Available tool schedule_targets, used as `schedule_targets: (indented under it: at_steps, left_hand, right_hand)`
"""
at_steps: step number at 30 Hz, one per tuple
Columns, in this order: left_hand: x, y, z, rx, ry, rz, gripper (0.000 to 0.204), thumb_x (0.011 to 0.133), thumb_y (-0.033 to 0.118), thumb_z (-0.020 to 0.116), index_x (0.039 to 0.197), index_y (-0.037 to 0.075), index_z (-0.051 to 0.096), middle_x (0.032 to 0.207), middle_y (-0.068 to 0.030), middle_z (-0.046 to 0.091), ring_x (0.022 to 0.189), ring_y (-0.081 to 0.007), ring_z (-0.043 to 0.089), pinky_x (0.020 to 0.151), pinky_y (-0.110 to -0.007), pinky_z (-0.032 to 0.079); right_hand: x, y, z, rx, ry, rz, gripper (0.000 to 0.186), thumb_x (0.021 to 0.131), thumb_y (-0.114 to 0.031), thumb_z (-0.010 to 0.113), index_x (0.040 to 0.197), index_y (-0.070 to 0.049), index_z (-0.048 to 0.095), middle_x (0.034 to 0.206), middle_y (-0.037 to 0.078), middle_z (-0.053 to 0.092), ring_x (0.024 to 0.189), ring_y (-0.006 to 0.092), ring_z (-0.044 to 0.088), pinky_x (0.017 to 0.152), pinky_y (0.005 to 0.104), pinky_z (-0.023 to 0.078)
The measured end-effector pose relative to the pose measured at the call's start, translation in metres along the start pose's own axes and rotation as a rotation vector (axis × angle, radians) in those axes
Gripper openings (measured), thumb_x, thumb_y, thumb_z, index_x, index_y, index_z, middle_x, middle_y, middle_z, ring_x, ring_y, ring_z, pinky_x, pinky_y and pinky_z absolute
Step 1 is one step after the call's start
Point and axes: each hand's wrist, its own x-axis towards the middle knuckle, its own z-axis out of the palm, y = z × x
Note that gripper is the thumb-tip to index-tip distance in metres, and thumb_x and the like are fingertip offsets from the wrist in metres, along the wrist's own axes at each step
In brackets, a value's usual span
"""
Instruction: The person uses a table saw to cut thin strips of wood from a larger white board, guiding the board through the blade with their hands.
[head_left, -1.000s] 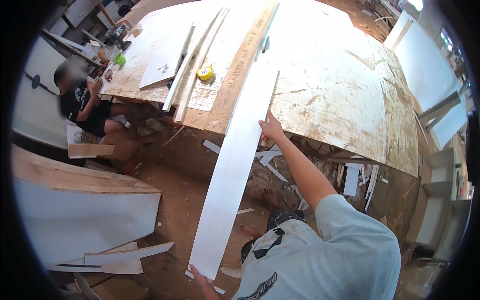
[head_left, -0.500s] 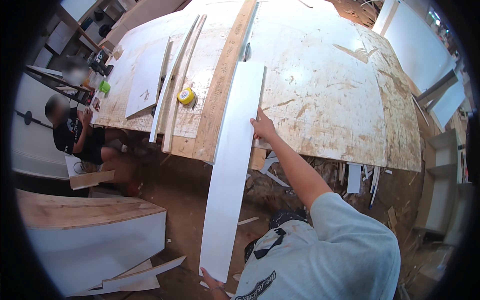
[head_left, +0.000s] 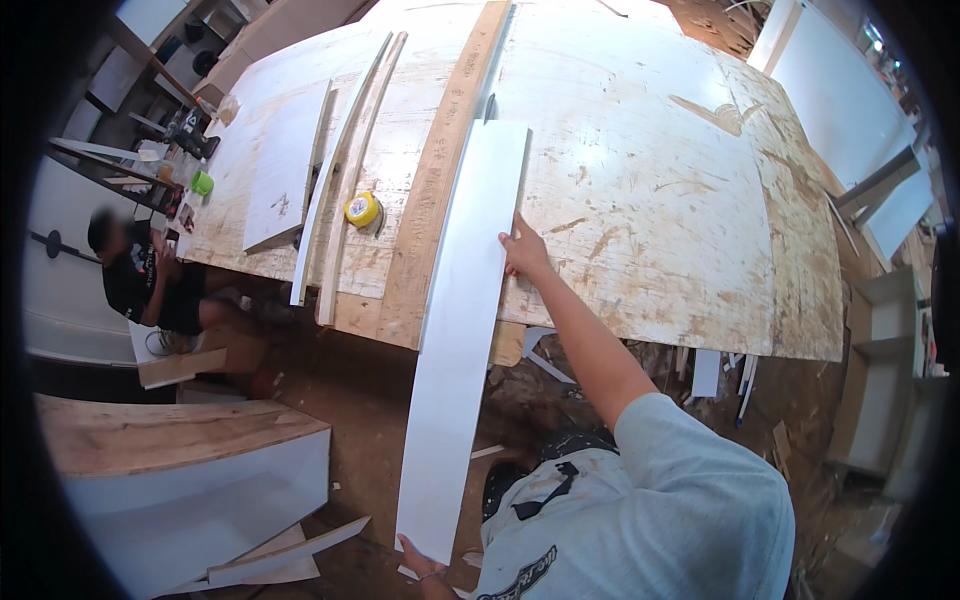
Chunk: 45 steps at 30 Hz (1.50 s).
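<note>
A long white board (head_left: 458, 330) runs from the plywood worktable (head_left: 650, 200) down toward me, its near half hanging past the table's front edge. My right hand (head_left: 522, 252) presses on the board's right edge where it lies on the table. At the bottom of the view, my left hand (head_left: 422, 558) grips the board's near end from below. To the left of the board a long wooden plank (head_left: 440, 180) lies along the table.
A yellow tape measure (head_left: 362, 209), thin strips (head_left: 335, 190) and a white panel (head_left: 285, 165) lie on the table's left part. A person (head_left: 150, 285) sits on the floor at left. A wood-topped white cabinet (head_left: 170, 470) stands lower left; scraps litter the floor.
The white board has slid further up onto the table, and my right hand has travelled with it along its right edge. The view has shifted toward the table.
</note>
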Motion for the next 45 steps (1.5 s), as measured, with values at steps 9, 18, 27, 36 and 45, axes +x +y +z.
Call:
schedule_targets:
  at_steps: [9,18,27,36,45]
  left_hand:
    - [0.019,-0.004,0.02,0.042,-0.077,0.011,0.068,0.099,0.043,0.066,0.146,-0.002,0.045,0.142,-0.0155,0.056,0.127,-0.0331,0.057,0.106,-0.047,0.048]
    - [0.006,0.002,0.055,0.069,0.072,0.039,0.062,0.1,0.038,0.066,0.141,-0.005,0.049,0.132,-0.0159,0.062,0.113,-0.0313,0.064,0.098,-0.045,0.054]
    - [0.017,-0.008,0.068,0.02,0.064,0.002,0.059,0.101,0.033,0.066,0.141,-0.006,0.047,0.131,-0.0185,0.062,0.114,-0.0337,0.065,0.096,-0.047,0.055]
    - [0.015,0.013,0.169,0.045,0.012,-0.011,0.059,0.102,0.032,0.064,0.143,-0.004,0.045,0.138,-0.0168,0.059,0.124,-0.0338,0.059,0.103,-0.048,0.051]
    - [0.069,-0.01,0.255,-0.035,-0.132,0.076,0.053,0.102,0.029,0.064,0.141,-0.005,0.049,0.133,-0.0162,0.061,0.117,-0.0315,0.063,0.1,-0.045,0.053]
  right_hand:
    - [0.069,0.029,0.005,-0.239,0.378,-0.232,0.063,0.096,-0.03,0.067,0.152,-0.012,0.046,0.107,0.021,0.074,0.084,0.0388,0.073,0.093,0.0438,0.055]
    - [-0.087,0.111,0.052,-0.434,0.402,-0.662,0.079,0.1,-0.023,0.062,0.163,-0.019,0.016,0.069,0.015,0.07,0.046,0.0239,0.065,0.049,0.0374,0.057]
    - [-0.137,0.037,0.047,-0.077,0.006,-0.097,0.07,0.102,-0.02,0.057,0.161,-0.011,0.022,0.073,0.02,0.069,0.047,0.0238,0.064,0.046,0.037,0.055]
    - [-0.062,0.011,0.021,-0.061,0.047,-0.055,0.066,0.101,-0.024,0.058,0.159,-0.009,0.029,0.083,0.024,0.072,0.051,0.0266,0.067,0.053,0.0388,0.057]
    - [0.057,-0.012,-0.004,-0.116,0.105,-0.046,0.062,0.101,-0.025,0.057,0.158,-0.017,0.036,0.102,0.023,0.073,0.069,0.0323,0.073,0.076,0.0428,0.059]
